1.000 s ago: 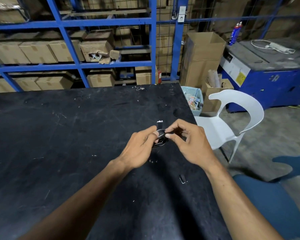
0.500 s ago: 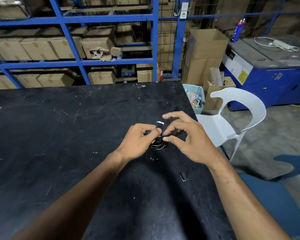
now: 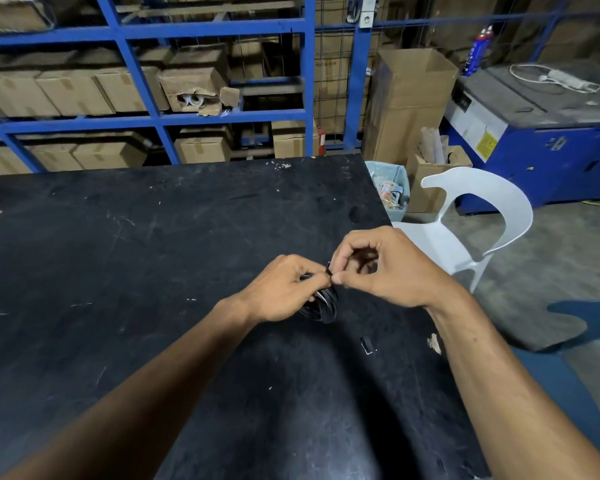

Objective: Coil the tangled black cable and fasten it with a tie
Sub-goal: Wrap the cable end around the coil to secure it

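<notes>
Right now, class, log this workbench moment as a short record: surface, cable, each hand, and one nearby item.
surface: black table, scuffed
cable: black cable, coiled into a small bundle
left hand: left hand grips the coil
right hand: right hand pinches a small strip at the top of the coil, probably the tie
tie: too small to tell whether fastened
nearby item: white chair beside the table's right edge
</notes>
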Tool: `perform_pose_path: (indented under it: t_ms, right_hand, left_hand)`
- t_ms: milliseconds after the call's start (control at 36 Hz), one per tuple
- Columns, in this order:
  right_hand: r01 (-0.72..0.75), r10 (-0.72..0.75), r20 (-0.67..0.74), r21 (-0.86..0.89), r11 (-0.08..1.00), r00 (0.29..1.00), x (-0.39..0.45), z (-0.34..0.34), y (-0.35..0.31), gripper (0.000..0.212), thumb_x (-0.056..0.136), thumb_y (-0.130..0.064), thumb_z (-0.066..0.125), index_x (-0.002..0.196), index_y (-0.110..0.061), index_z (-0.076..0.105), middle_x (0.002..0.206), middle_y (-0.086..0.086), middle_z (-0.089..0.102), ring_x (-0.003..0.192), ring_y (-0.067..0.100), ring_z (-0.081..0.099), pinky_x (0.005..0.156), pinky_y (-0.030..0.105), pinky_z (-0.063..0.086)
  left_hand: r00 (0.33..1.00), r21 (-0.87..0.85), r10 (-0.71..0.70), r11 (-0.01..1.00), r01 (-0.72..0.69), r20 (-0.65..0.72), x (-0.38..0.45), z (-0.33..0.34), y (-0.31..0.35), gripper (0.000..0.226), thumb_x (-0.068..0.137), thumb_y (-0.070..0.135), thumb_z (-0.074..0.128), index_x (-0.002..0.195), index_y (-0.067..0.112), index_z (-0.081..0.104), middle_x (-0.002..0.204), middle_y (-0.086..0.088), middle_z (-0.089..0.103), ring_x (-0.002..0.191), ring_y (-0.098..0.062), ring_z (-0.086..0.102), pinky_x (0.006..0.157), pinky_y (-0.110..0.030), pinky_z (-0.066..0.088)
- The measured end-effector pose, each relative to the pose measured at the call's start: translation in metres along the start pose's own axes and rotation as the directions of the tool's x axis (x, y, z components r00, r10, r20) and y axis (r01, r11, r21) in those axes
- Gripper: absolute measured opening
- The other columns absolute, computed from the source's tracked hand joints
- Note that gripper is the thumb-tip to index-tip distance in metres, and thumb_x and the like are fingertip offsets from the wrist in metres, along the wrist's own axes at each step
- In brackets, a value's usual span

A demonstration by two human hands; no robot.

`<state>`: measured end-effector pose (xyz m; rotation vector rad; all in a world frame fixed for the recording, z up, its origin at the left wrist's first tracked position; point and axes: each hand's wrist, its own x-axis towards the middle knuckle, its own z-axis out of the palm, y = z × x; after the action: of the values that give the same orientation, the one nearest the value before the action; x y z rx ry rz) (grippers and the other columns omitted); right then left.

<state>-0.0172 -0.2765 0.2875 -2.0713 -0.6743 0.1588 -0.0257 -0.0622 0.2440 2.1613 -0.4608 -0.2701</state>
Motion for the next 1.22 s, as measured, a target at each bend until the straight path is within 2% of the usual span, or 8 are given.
perform_pose_path:
  t_ms: [111,222,361,583,750,917,1000,1222]
  right_hand:
    - [0.041,-0.042,-0.095,-0.019,0.999,0.995,-0.006,-0.005,0.0,0.009,0.08,-0.025,0.077,0.087,-0.029,0.075,0.093,-0.001,0.068,0.068,0.021,0.061,0.06,0.029,0.044]
    - [0.126,-0.141,-0.097,-0.141,0.982,0.985,-0.013,0.008,-0.005,0.037,0.07,-0.037,0.092,0.097,-0.031,0.067,0.094,-0.009,0.063,0.071,0.018,0.06,0.064,0.012,0.039]
    - [0.123,-0.197,-0.17,-0.368,0.922,0.966,-0.021,0.039,-0.003,0.039,0.076,-0.026,0.087,0.107,-0.024,0.064,0.096,-0.014,0.055,0.072,0.011,0.058,0.068,0.016,0.043]
    - [0.229,-0.377,-0.306,-0.424,0.876,0.874,-0.024,0.051,0.006,0.005,0.092,-0.014,0.075,0.096,-0.012,0.074,0.095,-0.004,0.064,0.075,0.014,0.06,0.069,0.026,0.053]
    - [0.122,-0.097,-0.481,0.021,0.992,0.871,-0.016,0.043,0.014,0.011,0.088,-0.009,0.079,0.086,-0.017,0.071,0.091,-0.005,0.068,0.078,0.02,0.068,0.068,0.045,0.056]
    - [0.017,0.026,-0.281,0.151,0.988,0.959,-0.01,0.016,0.016,0.012,0.083,-0.007,0.084,0.081,-0.015,0.075,0.123,-0.005,0.073,0.1,0.019,0.074,0.089,0.049,0.059]
    - [0.004,0.016,-0.149,0.132,0.991,0.989,-0.012,0.006,0.015,0.013,0.083,-0.002,0.085,0.08,-0.011,0.076,0.116,-0.004,0.076,0.096,0.02,0.075,0.09,0.043,0.06]
    - [-0.013,0.028,-0.079,0.177,0.984,0.997,-0.012,0.003,0.011,0.012,0.08,-0.005,0.088,0.08,-0.013,0.08,0.088,0.005,0.078,0.082,0.036,0.072,0.081,0.05,0.06]
  left_hand:
    - [0.994,-0.13,-0.06,0.99,0.048,-0.091,0.006,-0.003,0.0,0.047,0.092,0.039,0.056,0.07,-0.003,0.055,0.063,-0.003,0.049,0.052,0.002,0.051,0.057,-0.024,0.037]
    - [0.977,-0.261,-0.14,0.961,0.094,-0.163,0.011,-0.005,0.001,0.044,0.096,0.03,0.056,0.074,-0.008,0.058,0.061,-0.002,0.051,0.048,0.0,0.046,0.052,-0.021,0.034]
    - [0.97,-0.338,-0.18,0.934,0.116,-0.163,0.012,-0.003,0.003,0.036,0.09,0.035,0.052,0.06,0.017,0.06,0.062,-0.002,0.058,0.049,-0.008,0.043,0.052,-0.025,0.034]
    - [0.949,-0.214,-0.224,0.961,0.177,-0.221,0.012,-0.001,0.0,0.043,0.094,0.041,0.052,0.064,0.01,0.057,0.056,0.009,0.057,0.056,-0.011,0.049,0.064,-0.036,0.039]
    - [0.985,-0.207,-0.12,0.974,0.093,-0.121,0.006,-0.001,0.003,0.044,0.096,0.046,0.049,0.063,0.018,0.046,0.059,0.011,0.047,0.057,-0.011,0.04,0.062,-0.034,0.031]
    - [0.999,-0.241,-0.052,0.969,0.049,-0.007,0.0,-0.004,0.01,0.039,0.101,0.039,0.049,0.065,0.023,0.054,0.061,0.017,0.048,0.057,-0.001,0.043,0.059,-0.017,0.037]
    - [0.998,-0.107,-0.036,0.993,0.042,0.054,-0.003,-0.006,0.013,0.041,0.099,0.041,0.048,0.067,0.015,0.047,0.061,0.015,0.047,0.064,-0.012,0.041,0.065,-0.036,0.035]
    - [0.987,-0.021,-0.053,0.998,0.057,0.154,-0.008,-0.003,0.017,0.031,0.088,0.036,0.04,0.07,0.012,0.049,0.059,0.015,0.05,0.062,-0.012,0.041,0.063,-0.036,0.034]
